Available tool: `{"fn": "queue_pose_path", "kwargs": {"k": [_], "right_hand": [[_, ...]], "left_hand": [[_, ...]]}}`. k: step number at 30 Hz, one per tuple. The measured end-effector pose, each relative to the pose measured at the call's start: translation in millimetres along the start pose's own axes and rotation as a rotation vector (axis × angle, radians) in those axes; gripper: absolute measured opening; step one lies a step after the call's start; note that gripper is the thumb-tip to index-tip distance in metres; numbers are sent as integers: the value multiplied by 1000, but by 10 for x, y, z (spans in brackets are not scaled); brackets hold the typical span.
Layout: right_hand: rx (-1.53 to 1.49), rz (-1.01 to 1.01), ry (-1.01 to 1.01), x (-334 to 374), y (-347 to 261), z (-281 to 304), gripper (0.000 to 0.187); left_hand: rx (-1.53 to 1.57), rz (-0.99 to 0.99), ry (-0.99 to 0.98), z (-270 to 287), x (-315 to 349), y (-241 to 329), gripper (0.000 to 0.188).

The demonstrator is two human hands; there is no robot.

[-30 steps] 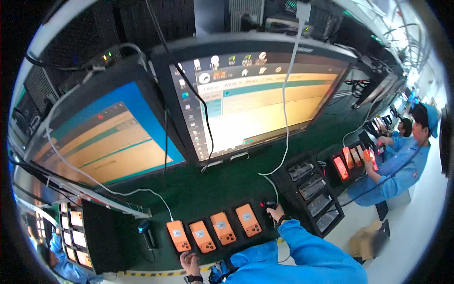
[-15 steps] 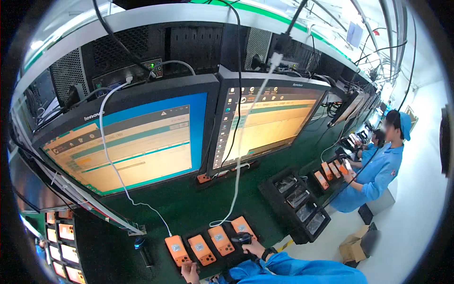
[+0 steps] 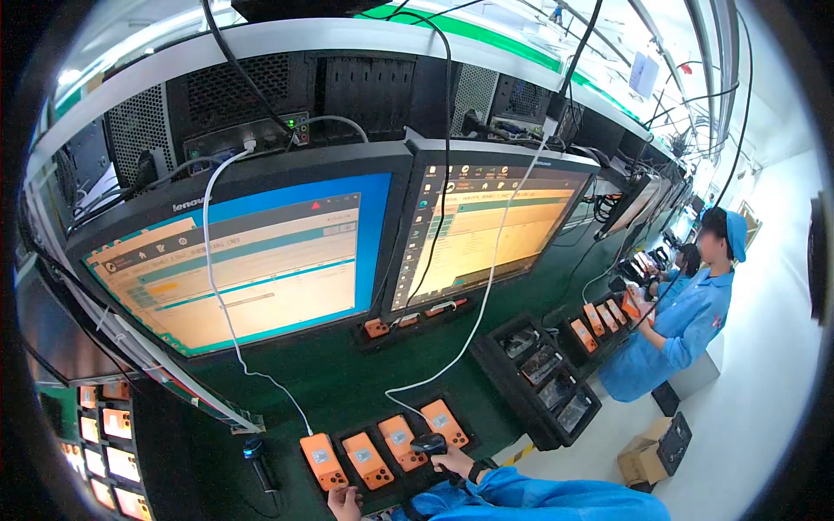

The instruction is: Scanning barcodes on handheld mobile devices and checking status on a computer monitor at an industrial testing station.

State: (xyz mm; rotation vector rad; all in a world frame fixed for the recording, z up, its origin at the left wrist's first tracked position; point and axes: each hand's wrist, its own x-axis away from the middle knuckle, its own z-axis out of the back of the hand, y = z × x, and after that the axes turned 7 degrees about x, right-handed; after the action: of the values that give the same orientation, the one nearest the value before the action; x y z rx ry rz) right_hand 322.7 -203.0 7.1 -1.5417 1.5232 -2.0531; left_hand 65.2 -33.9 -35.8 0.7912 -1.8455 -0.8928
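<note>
Black handheld scanner (image 3: 428, 444), gripped. Orange smartphones (image 3: 368, 460), backs up: three left of scanner, one just beyond it; leftmost cabled.

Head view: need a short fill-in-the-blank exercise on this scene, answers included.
1. The scanner in the right hand is coloured ____.
2. The left hand is nearest the ____ phone from the left in the row of orange phones before it.
3. That row has ____ phones.
4. The cable reaching its leftmost phone is coloured ____.

Missing words: black; first; four; white.
</note>
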Motion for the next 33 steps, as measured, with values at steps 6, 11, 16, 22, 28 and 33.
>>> {"fn": "queue_pose_path", "kwargs": {"k": [6,11,16,22,28,33], "right_hand": [[-19,18,-34,-19,3,-3,13],[-24,33,-28,-34,-28,-23,10],[-32,28,-47,-40,-35,-28,13],[15,59,-68,19,28,-17,13],[5,-56,-8,-1,108,-64,16],[192,-15,46,37,-86,73,11]], "left_hand": [[-17,-52,8,59,-40,-170,15],[-3,-32,0,40,-10,-198,15],[42,-44,1,28,31,-188,16],[24,-67,-1,31,121,-209,19],[-102,-58,60,174,71,-433,21],[-35,-104,-20,-151,159,-90,12]]}}
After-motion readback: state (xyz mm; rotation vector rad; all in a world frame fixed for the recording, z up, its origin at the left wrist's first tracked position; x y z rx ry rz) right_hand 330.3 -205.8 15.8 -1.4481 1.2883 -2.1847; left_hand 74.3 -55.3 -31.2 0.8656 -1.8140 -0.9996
